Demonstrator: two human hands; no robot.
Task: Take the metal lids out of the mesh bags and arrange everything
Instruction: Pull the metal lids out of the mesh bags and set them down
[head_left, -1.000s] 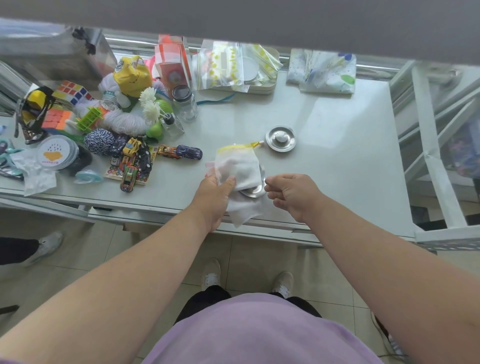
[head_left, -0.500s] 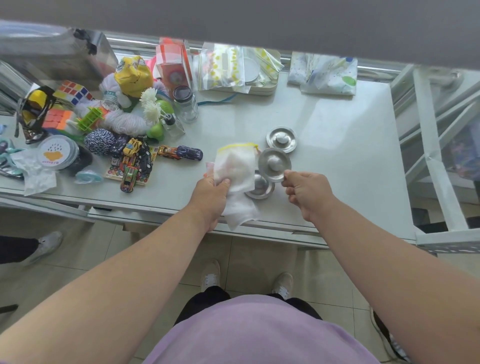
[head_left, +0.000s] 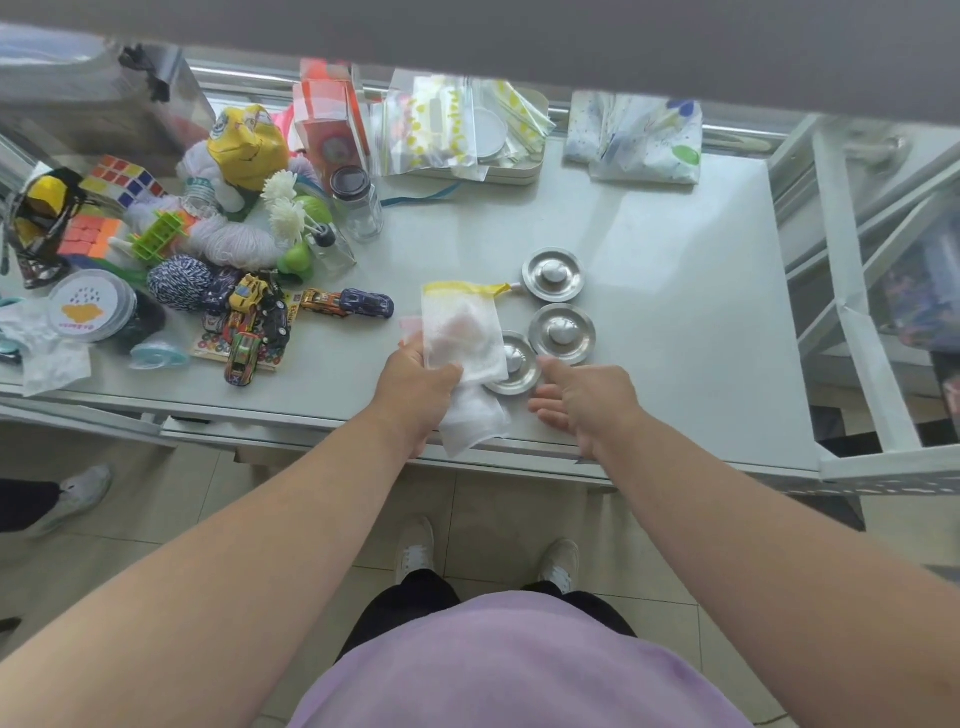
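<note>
Steel lids, three: far lid (head_left: 552, 274), middle lid (head_left: 561, 333), near lid (head_left: 511, 363). Left hand (head_left: 415, 387) grips bags (head_left: 462, 338); right hand (head_left: 589, 402) spread, empty.

Single head-worn view, looking forward and steeply down.

The wide-angle camera sits above the person's chest and faces the desk (head_left: 675, 291) from its near edge, close enough that both forearms fill the lower frame; the floor and shoes show beneath, and a grey band crosses the top edge.
</note>
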